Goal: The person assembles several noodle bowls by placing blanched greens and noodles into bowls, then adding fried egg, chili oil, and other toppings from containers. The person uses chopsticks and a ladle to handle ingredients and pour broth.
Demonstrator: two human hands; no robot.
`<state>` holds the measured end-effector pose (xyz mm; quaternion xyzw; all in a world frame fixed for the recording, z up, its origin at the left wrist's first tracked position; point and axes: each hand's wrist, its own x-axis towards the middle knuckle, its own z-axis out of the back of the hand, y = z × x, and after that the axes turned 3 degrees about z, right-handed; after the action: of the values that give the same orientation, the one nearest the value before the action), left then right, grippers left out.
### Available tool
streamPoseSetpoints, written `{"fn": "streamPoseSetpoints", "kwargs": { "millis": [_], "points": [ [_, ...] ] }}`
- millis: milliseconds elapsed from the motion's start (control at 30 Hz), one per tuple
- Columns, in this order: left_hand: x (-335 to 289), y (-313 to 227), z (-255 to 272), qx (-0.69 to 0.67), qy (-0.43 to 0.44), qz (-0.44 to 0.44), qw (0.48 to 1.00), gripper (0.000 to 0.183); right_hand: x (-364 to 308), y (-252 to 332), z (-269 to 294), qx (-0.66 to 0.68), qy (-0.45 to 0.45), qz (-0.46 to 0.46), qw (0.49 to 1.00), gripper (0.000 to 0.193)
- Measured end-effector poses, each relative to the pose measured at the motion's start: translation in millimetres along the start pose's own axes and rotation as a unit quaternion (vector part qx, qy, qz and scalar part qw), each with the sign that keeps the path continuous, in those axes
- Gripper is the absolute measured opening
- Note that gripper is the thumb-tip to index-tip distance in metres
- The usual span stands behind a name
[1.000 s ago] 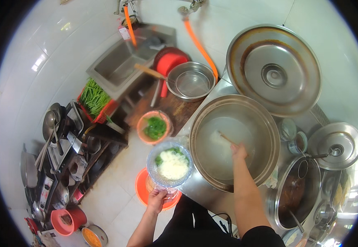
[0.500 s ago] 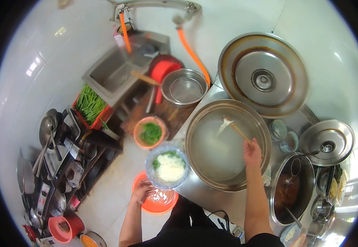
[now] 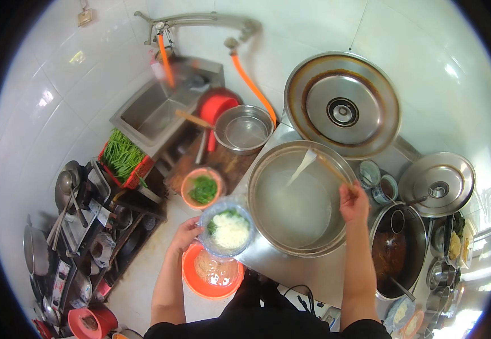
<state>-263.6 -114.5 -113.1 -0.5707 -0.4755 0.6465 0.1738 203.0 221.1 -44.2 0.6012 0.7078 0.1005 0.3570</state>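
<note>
My right hand (image 3: 354, 204) is closed around long wooden chopsticks (image 3: 335, 171) above a wide steel pot (image 3: 257, 223) of cloudy, steaming liquid. From their tips a bundle of white noodles (image 3: 302, 168) hangs down toward the liquid. With my left hand (image 3: 187, 234) I grip the left edge of a plastic-lined bowl (image 3: 249, 217), which sits beside the pot. White noodles (image 3: 231, 233) and chopped greens (image 3: 210, 227) lie in that bowl. Some of my left fingers are hidden by its rim.
An orange basin (image 3: 191, 278) with noodle-like strands stands below the bowl. A bowl of greens (image 3: 218, 186) and a steel pan (image 3: 217, 135) are behind. Right of the big pot is a pot of brown broth (image 3: 379, 285); a large lid (image 3: 381, 130) leans behind.
My left hand has moved up onto the bowl's left edge. My right hand has shifted slightly right, and the noodles on the chopsticks hang higher, near the pot's far rim.
</note>
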Motion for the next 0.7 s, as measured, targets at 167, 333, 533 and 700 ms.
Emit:
{"fn": "streamPoseSetpoints", "kwargs": {
  "millis": [167, 333, 533, 700],
  "points": [
    [-12.5, 10.5, -14.8, -0.079, 0.089, 0.037, 0.992, 0.065, -53.2, 81.5, -109.7, -0.019, 0.087, 0.099, 0.991, 0.031],
    [-44.9, 22.6, -37.1, -0.212, 0.039, -0.041, 0.976, 0.068, -70.9, 115.1, -142.2, -0.014, 0.182, 0.166, 0.969, 0.026],
    [-69.9, -2.3, -42.7, -0.275, 0.016, -0.092, 0.957, 0.069, -14.7, 16.4, -11.6, -0.013, 0.081, 0.045, 0.996, 0.015],
    [-61.4, -34.3, -62.3, -0.269, 0.011, -0.149, 0.951, 0.074, -0.5, -75.2, 95.4, 0.018, -0.116, -0.039, 0.992, 0.015]
  ]
}}
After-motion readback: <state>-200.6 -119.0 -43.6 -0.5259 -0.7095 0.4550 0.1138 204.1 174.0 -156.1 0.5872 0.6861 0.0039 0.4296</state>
